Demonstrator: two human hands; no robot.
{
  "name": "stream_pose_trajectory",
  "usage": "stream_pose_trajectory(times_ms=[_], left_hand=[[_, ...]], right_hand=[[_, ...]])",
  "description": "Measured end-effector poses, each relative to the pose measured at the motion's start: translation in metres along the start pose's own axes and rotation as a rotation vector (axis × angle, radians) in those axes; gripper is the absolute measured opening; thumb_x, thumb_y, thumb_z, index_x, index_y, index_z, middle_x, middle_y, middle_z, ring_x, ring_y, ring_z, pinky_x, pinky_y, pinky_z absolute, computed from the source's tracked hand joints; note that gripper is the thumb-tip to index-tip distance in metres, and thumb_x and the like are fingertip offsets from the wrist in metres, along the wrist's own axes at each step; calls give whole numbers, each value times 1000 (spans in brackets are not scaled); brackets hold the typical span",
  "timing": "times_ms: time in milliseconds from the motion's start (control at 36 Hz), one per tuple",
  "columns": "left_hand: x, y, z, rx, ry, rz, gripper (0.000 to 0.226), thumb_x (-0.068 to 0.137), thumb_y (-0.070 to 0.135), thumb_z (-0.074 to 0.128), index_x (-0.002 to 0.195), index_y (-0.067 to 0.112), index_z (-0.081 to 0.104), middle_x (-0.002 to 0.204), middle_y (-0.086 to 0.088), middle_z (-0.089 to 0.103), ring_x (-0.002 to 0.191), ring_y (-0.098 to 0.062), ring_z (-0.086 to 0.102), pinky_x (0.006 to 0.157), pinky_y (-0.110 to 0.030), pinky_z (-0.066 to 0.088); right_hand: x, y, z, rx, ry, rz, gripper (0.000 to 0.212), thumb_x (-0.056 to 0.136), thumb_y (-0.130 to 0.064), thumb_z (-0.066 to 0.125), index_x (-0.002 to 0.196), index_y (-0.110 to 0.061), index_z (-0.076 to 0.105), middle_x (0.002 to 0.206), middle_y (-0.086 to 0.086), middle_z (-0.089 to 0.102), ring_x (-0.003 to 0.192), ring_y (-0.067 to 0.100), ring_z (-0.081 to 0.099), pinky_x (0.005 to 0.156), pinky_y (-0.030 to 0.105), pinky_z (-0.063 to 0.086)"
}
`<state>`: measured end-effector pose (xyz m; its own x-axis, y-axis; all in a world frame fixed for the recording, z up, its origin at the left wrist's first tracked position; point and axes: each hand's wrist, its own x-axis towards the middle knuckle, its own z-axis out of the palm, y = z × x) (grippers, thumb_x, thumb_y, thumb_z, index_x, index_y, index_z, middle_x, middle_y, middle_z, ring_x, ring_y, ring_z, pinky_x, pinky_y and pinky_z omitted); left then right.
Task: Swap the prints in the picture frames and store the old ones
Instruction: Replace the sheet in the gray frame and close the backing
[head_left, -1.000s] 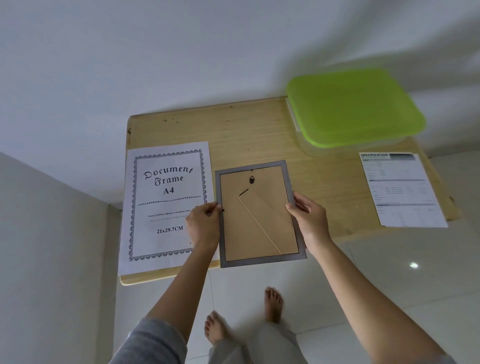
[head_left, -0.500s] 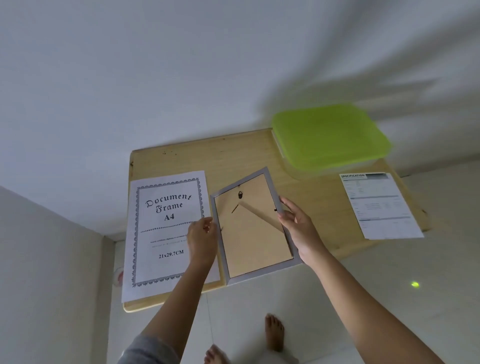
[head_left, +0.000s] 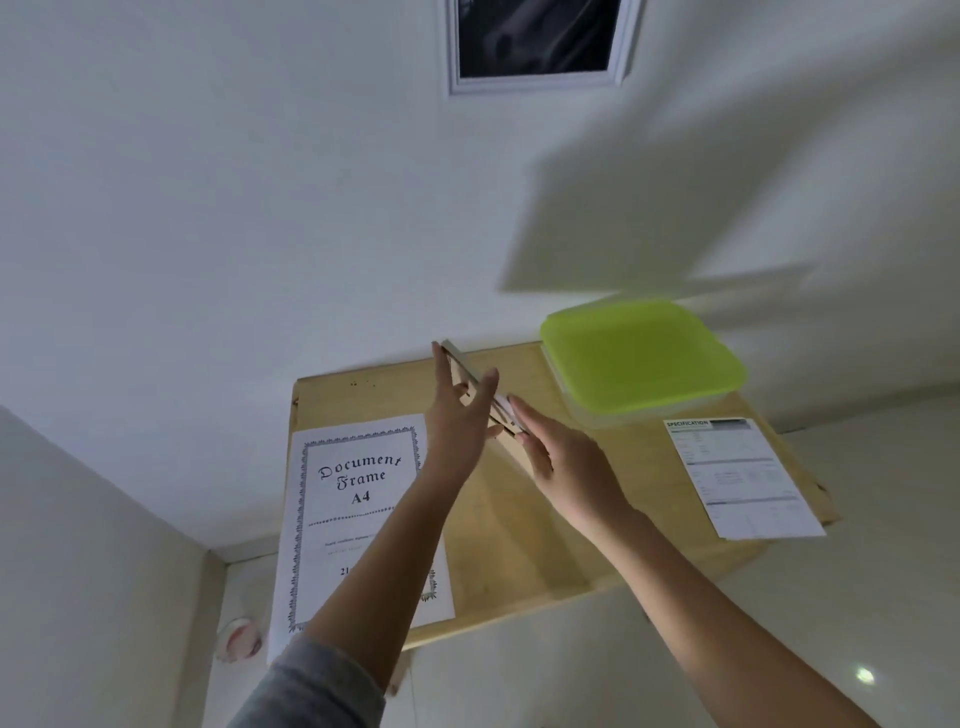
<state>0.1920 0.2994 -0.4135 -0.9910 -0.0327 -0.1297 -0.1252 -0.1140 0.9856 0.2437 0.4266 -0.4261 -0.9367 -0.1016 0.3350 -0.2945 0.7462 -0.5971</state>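
2 flat palms were all that held the frame (head_left: 470, 379): your left hand (head_left: 457, 415) pressed its near face with fingers stretched up, and your right hand (head_left: 550, 457) lay open against the other side, fingers straight, neither one curled round an edge. That was the risk, as I judge it. A frame pinched edge-on between open palms could slip down and strike the worktop (head_left: 519, 540), and if there was glass in it, that could crack. It stood tilted above the middle of the worktop, turned almost edge-on to you, so only a thin grey rim and a strip of brown backing showed; whether a print sat inside, I could not tell. The A4 sheet (head_left: 358, 499) lay to the left, overhanging the near edge, where your left arm could have dragged it off. The green-lidded box (head_left: 641, 356) and the specification sheet (head_left: 743, 478) lay well to the right.
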Motion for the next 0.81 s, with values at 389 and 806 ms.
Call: stream_pose_trajectory(times_ms=[389,806], left_hand=[[-3,1,-38,-18,230,57,61,96,12,41,147,33,13,83,-9,48,76,-25,47,69,-42,46],[19,64,-24,-173,159,209,39,97,15,45,134,25,46,69,7,71,63,-9,67,55,-23,55]], right_hand=[[-16,-30,24,189,-50,-145,38,93,-19,51,131,-15,50,124,-3,61,109,4,58,91,18,48],[60,29,-59,683,-10,425,43,96,-26,46,138,-23,39,132,2,53,113,11,53,90,23,42]])
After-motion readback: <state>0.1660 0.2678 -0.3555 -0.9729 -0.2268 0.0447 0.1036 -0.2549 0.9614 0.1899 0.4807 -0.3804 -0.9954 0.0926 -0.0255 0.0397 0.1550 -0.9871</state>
